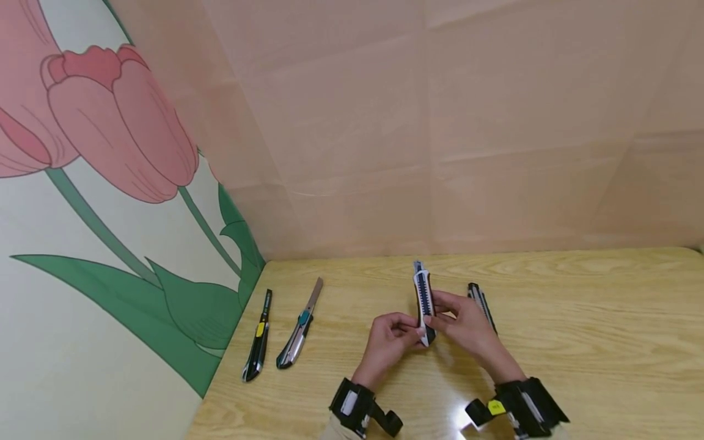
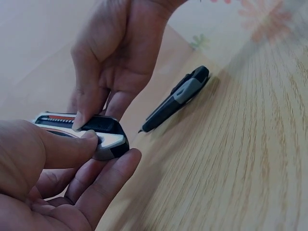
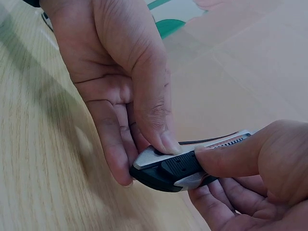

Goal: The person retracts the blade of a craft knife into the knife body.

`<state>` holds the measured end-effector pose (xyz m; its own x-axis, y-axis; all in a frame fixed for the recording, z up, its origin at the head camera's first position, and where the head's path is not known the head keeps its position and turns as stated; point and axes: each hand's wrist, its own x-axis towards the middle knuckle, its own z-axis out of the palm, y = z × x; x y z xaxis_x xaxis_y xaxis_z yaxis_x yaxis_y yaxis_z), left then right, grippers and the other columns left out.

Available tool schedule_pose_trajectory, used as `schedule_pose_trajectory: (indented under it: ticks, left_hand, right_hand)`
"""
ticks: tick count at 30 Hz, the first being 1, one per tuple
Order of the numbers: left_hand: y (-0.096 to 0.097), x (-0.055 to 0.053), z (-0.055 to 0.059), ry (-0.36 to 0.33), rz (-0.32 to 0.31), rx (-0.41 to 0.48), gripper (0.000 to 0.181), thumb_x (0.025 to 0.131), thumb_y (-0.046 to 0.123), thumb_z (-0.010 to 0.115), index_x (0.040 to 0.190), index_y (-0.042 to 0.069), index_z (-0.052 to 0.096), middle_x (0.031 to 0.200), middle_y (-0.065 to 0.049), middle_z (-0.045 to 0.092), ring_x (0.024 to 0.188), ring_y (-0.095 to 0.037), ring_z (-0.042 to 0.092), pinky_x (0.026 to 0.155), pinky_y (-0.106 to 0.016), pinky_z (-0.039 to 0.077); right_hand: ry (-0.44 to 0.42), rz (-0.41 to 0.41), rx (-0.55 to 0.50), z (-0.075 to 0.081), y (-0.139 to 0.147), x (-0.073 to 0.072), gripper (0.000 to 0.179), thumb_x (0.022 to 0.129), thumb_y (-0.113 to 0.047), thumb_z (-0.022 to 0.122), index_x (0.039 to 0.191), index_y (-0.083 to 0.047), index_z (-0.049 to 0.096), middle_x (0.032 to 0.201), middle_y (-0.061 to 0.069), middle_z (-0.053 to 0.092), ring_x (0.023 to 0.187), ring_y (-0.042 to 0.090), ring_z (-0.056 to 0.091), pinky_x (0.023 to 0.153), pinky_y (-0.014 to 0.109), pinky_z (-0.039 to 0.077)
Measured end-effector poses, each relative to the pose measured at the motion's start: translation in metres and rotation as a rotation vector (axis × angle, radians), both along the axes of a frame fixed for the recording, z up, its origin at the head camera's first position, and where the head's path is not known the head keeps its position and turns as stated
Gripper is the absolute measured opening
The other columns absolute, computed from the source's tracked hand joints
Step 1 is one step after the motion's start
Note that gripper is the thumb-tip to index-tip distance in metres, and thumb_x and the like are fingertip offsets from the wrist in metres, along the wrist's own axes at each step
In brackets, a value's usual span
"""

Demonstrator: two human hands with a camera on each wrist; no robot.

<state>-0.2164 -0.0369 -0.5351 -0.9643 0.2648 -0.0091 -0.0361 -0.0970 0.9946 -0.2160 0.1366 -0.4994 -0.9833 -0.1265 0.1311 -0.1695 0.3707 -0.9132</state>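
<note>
Both hands hold a silver-and-black snap-off utility knife (image 1: 423,293) upright above the table, a short grey tip at its top. My left hand (image 1: 387,342) pinches the butt end, its thumb on the silver side in the left wrist view. My right hand (image 1: 473,327) grips the body from the other side. In the right wrist view its thumb presses beside the black slider (image 3: 180,165). Behind the right hand a black-and-grey utility knife (image 2: 180,98) lies on the table, partly hidden in the head view.
On the left of the wooden table (image 1: 605,342) lie a black utility knife with a yellow slider (image 1: 260,336) and a silver one with a teal slider (image 1: 297,333), its long blade out. A pinkish covering (image 1: 440,153) rises behind the table; a tulip-print panel (image 1: 110,214) stands left.
</note>
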Motion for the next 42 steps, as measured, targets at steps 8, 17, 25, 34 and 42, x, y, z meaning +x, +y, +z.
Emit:
schedule_pose_trajectory:
  ticks: [8, 17, 25, 34, 42]
  left_hand:
    - [-0.001, 0.001, -0.003, -0.004, -0.027, 0.034, 0.017, 0.078, -0.004, 0.069, 0.093, -0.009, 0.063, 0.080, -0.017, 0.064, 0.073, -0.028, 0.069, 0.071, -0.046, 0.059]
    - [0.000, -0.001, -0.003, -0.034, -0.033, 0.014, 0.019, 0.078, -0.002, 0.070, 0.095, -0.010, 0.063, 0.080, -0.014, 0.064, 0.074, -0.027, 0.069, 0.071, -0.042, 0.059]
    - [0.002, 0.000, -0.006, -0.054, -0.043, -0.005, 0.016, 0.079, 0.001, 0.071, 0.091, -0.008, 0.064, 0.078, -0.013, 0.065, 0.069, -0.028, 0.069, 0.067, -0.040, 0.060]
    - [0.005, 0.002, -0.007, -0.073, -0.067, -0.009, 0.018, 0.082, 0.003, 0.069, 0.093, -0.010, 0.064, 0.080, -0.017, 0.067, 0.068, -0.034, 0.069, 0.065, -0.039, 0.060]
    - [0.007, 0.005, -0.003, -0.091, -0.076, -0.008, 0.018, 0.083, 0.004, 0.068, 0.094, -0.009, 0.063, 0.080, -0.017, 0.068, 0.073, -0.042, 0.068, 0.064, -0.039, 0.060]
  right_hand:
    - [-0.033, 0.001, 0.050, 0.001, 0.002, 0.002, 0.048, 0.083, -0.016, 0.071, 0.128, -0.009, 0.056, 0.112, 0.013, 0.069, 0.099, 0.025, 0.062, 0.074, 0.036, 0.050]
    - [-0.088, -0.019, 0.069, 0.000, 0.004, 0.000, 0.050, 0.083, -0.019, 0.070, 0.129, -0.005, 0.055, 0.116, 0.016, 0.067, 0.100, 0.025, 0.062, 0.080, 0.040, 0.053]
    - [-0.141, -0.039, 0.115, -0.002, 0.004, -0.002, 0.047, 0.088, -0.026, 0.065, 0.127, -0.001, 0.055, 0.118, 0.021, 0.066, 0.103, 0.029, 0.062, 0.087, 0.049, 0.051]
    - [-0.128, -0.046, 0.181, -0.006, 0.007, -0.003, 0.047, 0.091, -0.025, 0.060, 0.126, 0.007, 0.054, 0.116, 0.026, 0.064, 0.103, 0.033, 0.061, 0.086, 0.050, 0.051]
    - [-0.116, -0.068, 0.250, -0.012, 0.011, -0.006, 0.048, 0.088, -0.022, 0.064, 0.125, 0.005, 0.054, 0.107, 0.023, 0.068, 0.093, 0.027, 0.064, 0.078, 0.046, 0.054]
